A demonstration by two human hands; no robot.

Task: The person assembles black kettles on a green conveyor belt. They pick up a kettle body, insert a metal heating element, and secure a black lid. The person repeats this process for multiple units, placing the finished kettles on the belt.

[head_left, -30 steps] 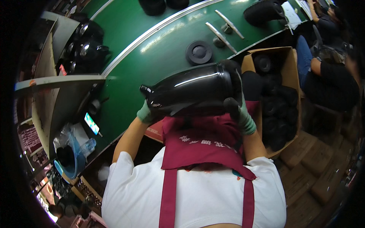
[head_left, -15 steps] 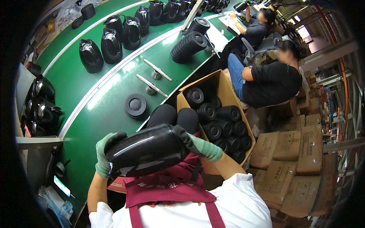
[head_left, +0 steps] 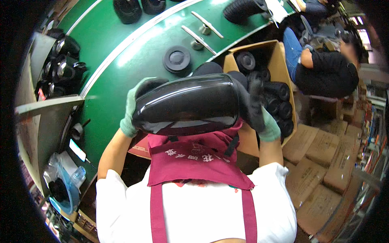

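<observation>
Both hands are clamped on one glossy black vessel (head_left: 186, 105), held sideways between them: the left hand (head_left: 133, 103), in a green and black glove, wraps the narrower end, while the right hand (head_left: 259, 113), gloved alike, braces the broad end with its fingers pointing up. How far the right palm bears on that end is hard to see. The vessel hangs in front of the wearer's maroon apron (head_left: 196, 162), near the close edge of a green worktop (head_left: 107, 97). Just beyond it on the worktop lies a ribbed black disc (head_left: 177, 59), flat, and past that stand two metal crossbars (head_left: 207, 25) on short round posts. Farther along, a leaning stack of black discs (head_left: 241, 10) lies near the right edge, and dark jugs (head_left: 127, 10) stand across a pale strip. To the right, an open cardboard box (head_left: 289, 60) holds more black discs, some stacked; beyond sits a co-worker (head_left: 326, 73) in a black top, with closed cartons (head_left: 324, 143) below. On the left are more black jugs (head_left: 65, 69), a lit phone (head_left: 77, 150) and a blue tub (head_left: 74, 194).
</observation>
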